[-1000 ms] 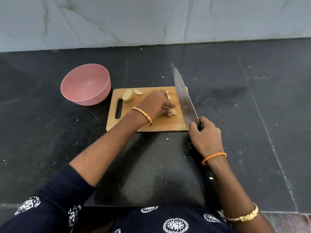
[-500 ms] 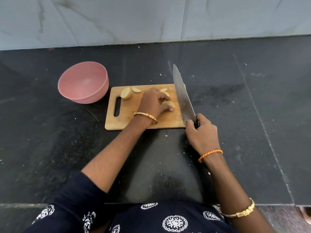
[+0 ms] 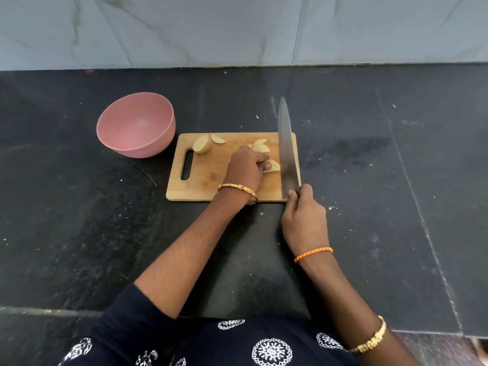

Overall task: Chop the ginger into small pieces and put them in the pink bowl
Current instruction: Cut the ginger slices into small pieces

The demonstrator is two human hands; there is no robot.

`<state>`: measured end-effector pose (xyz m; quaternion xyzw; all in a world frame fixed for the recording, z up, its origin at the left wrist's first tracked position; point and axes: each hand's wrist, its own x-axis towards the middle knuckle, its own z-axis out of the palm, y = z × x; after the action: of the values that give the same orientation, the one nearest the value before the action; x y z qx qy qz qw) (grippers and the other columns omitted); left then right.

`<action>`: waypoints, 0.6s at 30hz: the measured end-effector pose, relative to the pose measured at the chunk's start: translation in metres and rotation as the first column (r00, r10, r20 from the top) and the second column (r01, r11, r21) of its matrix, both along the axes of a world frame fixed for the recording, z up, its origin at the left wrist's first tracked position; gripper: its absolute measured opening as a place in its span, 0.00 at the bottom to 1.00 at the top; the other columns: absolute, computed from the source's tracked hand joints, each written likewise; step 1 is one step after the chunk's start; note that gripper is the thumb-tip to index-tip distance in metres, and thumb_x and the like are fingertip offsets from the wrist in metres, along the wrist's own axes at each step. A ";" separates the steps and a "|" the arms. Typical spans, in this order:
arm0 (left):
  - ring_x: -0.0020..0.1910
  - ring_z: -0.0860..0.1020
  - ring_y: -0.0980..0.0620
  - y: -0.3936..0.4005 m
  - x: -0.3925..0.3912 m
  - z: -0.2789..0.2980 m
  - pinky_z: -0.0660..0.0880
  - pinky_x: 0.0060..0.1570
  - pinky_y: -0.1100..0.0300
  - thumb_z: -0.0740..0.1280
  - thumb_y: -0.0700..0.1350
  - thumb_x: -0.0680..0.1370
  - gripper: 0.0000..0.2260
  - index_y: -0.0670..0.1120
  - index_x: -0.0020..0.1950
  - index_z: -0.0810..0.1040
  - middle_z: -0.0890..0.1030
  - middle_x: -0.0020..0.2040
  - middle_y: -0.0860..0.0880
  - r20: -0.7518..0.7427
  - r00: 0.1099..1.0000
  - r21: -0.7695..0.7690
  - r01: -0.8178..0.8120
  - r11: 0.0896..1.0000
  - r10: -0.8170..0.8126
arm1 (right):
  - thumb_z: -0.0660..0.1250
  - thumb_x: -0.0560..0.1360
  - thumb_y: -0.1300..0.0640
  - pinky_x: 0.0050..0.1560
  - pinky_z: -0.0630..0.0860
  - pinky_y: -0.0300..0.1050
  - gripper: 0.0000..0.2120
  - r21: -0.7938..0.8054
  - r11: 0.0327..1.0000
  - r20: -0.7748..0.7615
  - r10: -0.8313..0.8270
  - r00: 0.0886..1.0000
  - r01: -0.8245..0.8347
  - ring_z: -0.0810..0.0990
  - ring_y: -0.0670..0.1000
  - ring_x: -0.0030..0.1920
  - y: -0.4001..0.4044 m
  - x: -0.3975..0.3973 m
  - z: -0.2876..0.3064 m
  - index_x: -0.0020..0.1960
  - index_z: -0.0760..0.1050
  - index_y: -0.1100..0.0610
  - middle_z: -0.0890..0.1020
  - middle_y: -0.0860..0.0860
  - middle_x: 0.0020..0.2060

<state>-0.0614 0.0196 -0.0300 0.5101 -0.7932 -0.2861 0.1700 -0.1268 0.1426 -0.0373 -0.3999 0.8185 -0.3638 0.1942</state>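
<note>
Plastic, matte and round, the pink bowl sits at the left on the black speckled stone counter, tilted a little toward the camera, its smooth inside bare. Just to its right lies a rectangular wooden cutting board with rounded corners and a slot handle cut through its left end. Near the board's far left corner rest a chunky pale ginger piece with tan skin and a thin curved slice beside it. Farther right, the left hand, a gold bangle at its wrist, is curled over the board with its fingertips pressed down on a pale wedge of ginger; two more crescent slices lie just beyond the knuckles. Right of that, the long steel blade of the knife stands edge down along the board's right side, its tip reaching past the far edge. The right hand, wearing an orange braided thread, is wrapped tightly round the knife handle, thumb against the blade's heel. Grey marble-veined tiles back the counter.
</note>
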 end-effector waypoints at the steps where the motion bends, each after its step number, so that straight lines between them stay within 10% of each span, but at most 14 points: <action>1: 0.52 0.75 0.50 0.000 -0.001 -0.001 0.64 0.48 0.72 0.66 0.41 0.77 0.11 0.42 0.58 0.80 0.76 0.54 0.43 0.003 1.000 0.004 -0.012 1.000 0.012 | 0.54 0.81 0.58 0.35 0.62 0.47 0.09 0.000 1.000 -0.006 -0.002 1.000 0.002 0.70 0.60 0.33 -0.003 -0.001 0.000 0.43 0.60 0.59 0.71 0.54 0.30; 9: 0.56 0.74 0.49 0.000 -0.004 0.000 0.62 0.47 0.72 0.66 0.42 0.77 0.12 0.42 0.59 0.79 0.75 0.57 0.44 0.011 0.998 0.028 -0.054 0.998 0.054 | 0.54 0.81 0.58 0.35 0.64 0.47 0.08 0.030 0.999 -0.009 0.037 0.999 -0.036 0.70 0.61 0.32 -0.009 -0.002 0.007 0.44 0.60 0.59 0.69 0.53 0.27; 18: 0.57 0.74 0.47 -0.005 -0.004 0.003 0.64 0.50 0.69 0.67 0.42 0.76 0.11 0.42 0.58 0.80 0.76 0.58 0.43 0.006 1.000 0.067 -0.030 0.997 0.030 | 0.51 0.82 0.58 0.40 0.65 0.50 0.03 0.327 0.942 -0.041 0.093 0.995 -0.074 0.76 0.69 0.50 -0.008 0.012 0.027 0.51 0.58 0.58 0.78 0.66 0.48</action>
<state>-0.0657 0.0149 -0.0268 0.5280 -0.7759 -0.3086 0.1549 -0.1146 0.1350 -0.0105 -0.4068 0.8546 -0.2042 0.2497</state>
